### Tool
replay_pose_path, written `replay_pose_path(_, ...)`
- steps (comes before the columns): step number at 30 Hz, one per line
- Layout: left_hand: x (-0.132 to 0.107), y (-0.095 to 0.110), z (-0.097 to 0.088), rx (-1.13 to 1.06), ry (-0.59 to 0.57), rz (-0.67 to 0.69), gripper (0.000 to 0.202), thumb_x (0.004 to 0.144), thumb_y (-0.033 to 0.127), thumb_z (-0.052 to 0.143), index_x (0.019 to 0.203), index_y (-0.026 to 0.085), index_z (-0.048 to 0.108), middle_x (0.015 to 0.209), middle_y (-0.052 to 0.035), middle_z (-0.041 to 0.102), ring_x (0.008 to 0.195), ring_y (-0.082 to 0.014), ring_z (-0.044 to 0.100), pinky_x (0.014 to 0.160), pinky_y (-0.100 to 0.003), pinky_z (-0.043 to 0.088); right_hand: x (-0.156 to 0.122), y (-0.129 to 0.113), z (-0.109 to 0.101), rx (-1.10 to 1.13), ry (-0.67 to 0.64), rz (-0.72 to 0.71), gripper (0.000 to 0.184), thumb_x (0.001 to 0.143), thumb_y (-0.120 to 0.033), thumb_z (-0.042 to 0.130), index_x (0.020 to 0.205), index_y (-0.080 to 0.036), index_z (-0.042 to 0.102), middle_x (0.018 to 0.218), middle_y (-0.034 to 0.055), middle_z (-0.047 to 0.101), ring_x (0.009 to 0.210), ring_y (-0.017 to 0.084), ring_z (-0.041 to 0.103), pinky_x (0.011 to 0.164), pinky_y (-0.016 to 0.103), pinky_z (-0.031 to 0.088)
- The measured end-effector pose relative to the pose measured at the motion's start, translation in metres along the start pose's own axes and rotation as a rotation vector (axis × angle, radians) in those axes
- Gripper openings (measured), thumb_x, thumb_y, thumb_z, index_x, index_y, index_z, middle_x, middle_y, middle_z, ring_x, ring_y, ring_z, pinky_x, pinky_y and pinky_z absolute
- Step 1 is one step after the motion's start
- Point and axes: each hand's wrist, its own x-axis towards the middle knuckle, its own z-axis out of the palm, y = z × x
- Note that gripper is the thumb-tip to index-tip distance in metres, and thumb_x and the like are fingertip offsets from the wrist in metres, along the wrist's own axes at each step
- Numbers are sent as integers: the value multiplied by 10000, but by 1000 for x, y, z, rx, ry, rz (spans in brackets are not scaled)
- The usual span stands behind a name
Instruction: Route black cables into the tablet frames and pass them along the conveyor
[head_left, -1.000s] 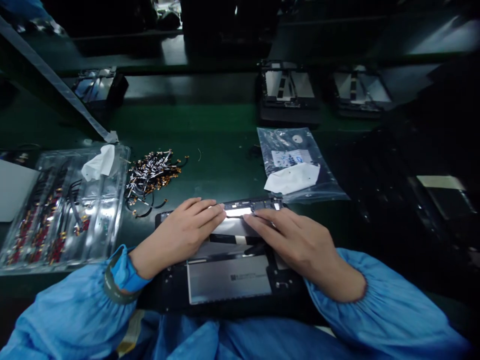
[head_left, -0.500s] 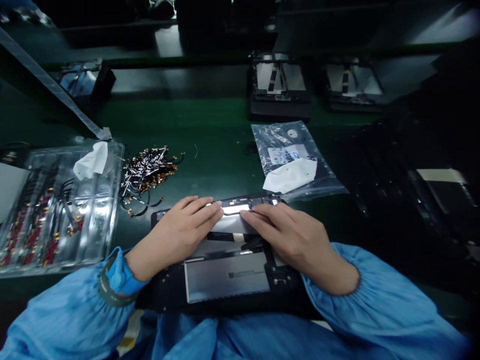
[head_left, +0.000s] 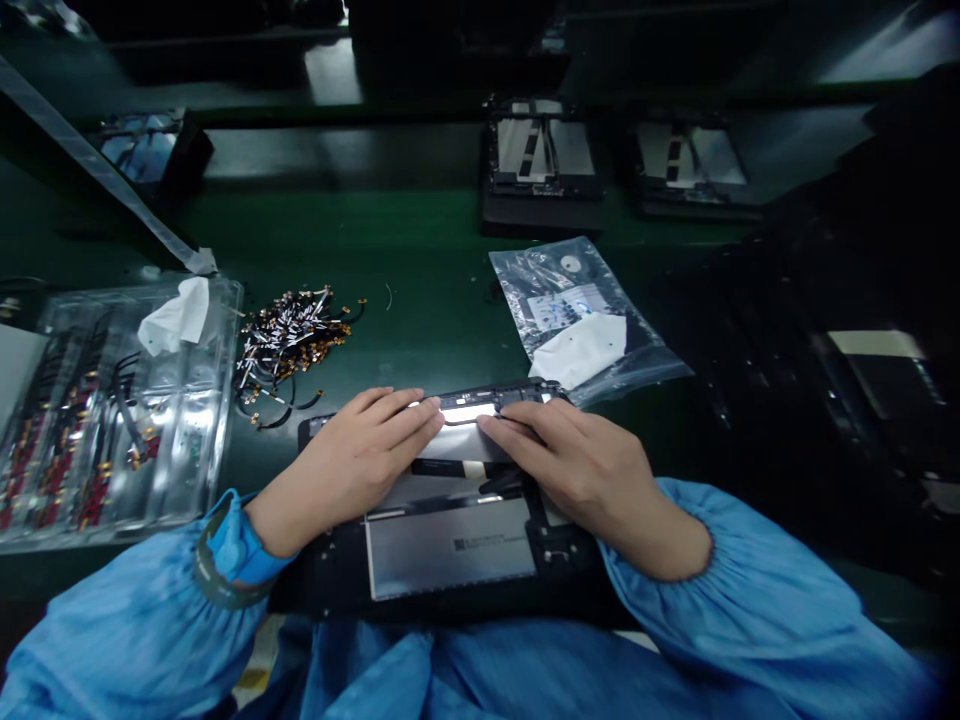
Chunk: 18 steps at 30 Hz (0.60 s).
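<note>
In front of me lies an opened tablet (head_left: 454,548), dark-framed, with flat silver panels inside, one bearing a small printed code. My left hand (head_left: 358,450) rests over its far edge, fingers pressed together and the tips beside a bright reflective strip (head_left: 469,413). From the other side, my right hand (head_left: 581,465) grips the same edge, its thumb and forefinger close together near the strip's right end. Both hands cover parts of the far edge, and the left thumb cannot be made out. A band with a blue clip (head_left: 238,552) circles my left wrist.
A clear compartment tray (head_left: 169,440) with small flex cables stands left, beside a loose cable pile (head_left: 292,335). Beyond my right hand lies a clear plastic bag (head_left: 559,275) with a white paper piece (head_left: 581,350). More opened devices (head_left: 544,155) stand at the back.
The view has shifted slightly, so the bench things sit a little further left and higher. Both hands keep nearly the same place on the tablet's far edge.
</note>
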Motion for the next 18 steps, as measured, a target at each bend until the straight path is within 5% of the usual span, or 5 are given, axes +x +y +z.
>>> replay_pose_path(10, 0, -5, -1, -133, 45, -43, 305, 926, 113, 393, 1175, 149, 565, 1209, -96, 617, 1157, -214, 545, 909, -366, 495, -14, 16, -21, -77, -39, 1, 321, 855, -30, 452, 1102, -127, 632, 1149, 147, 643, 781, 206, 587, 614, 337, 449)
replay_pose_path(13, 3, -6, 2, -212, 52, -177, 284, 948, 174, 403, 1195, 173, 543, 1210, -95, 583, 1097, -188, 568, 873, -332, 513, -35, 14, -26, -43, 67, 279, 237, 867, -148, 556, 1090, -137, 635, 1037, 124, 688, 782, 218, 622, 640, 330, 488)
replay_pose_path(18, 16, -3, 11, -41, 23, -339, 322, 969, 343, 387, 958, 112, 612, 878, -91, 605, 834, -216, 567, 753, -363, 508, -64, -7, -19, 300, -25, 760, 328, 929, -435, 457, 893, -186, 667, 835, 71, 708, 685, 202, 673, 511, 283, 497)
